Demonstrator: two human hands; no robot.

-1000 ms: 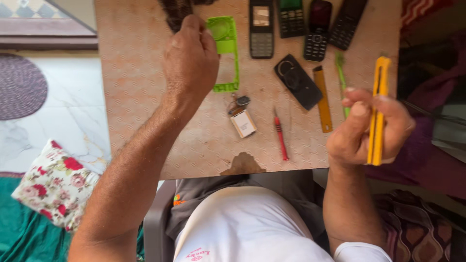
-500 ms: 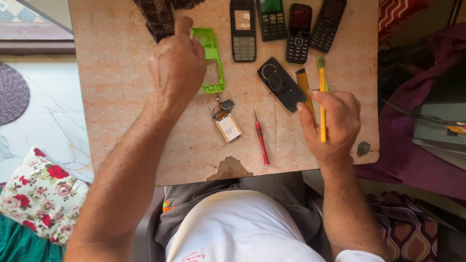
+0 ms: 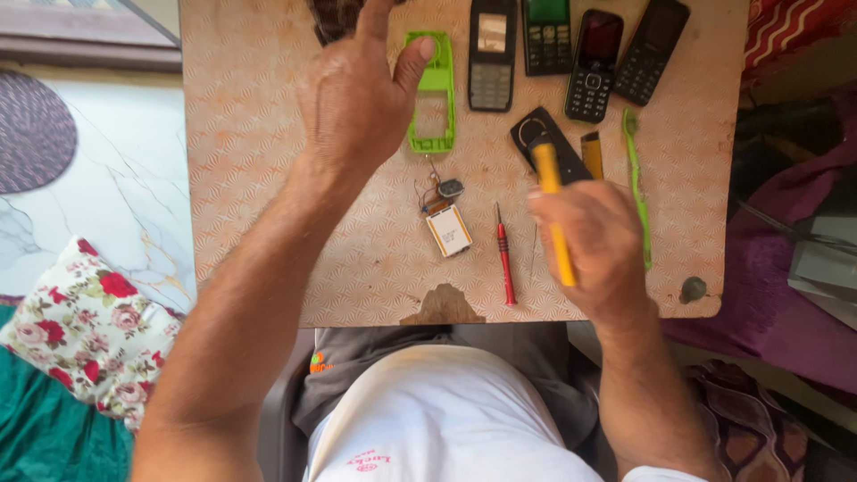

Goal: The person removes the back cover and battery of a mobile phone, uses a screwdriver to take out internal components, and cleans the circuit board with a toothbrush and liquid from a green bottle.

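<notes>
My right hand (image 3: 596,245) grips a yellow utility knife (image 3: 551,196) over the right part of the small patterned table (image 3: 259,205), its tip above a black phone back cover (image 3: 546,143). My left hand (image 3: 357,98) hovers with fingers apart over the far left of the table, thumb touching a bright green phone frame (image 3: 430,89). Between the hands lie a small white battery with wires (image 3: 448,228) and a red screwdriver (image 3: 504,254). Several dark phones (image 3: 491,58) lie in a row at the far edge.
A green toothbrush (image 3: 636,178) and an orange tool (image 3: 593,153) lie right of the black cover. A small dark round piece (image 3: 694,288) sits at the near right corner. A floral cushion (image 3: 85,330) is on the floor left; purple cloth (image 3: 777,295) is right.
My right hand carried the yellow knife from beyond the table's right edge to over the table, and turned it. My left hand stayed by the green frame, with its fingers opening.
</notes>
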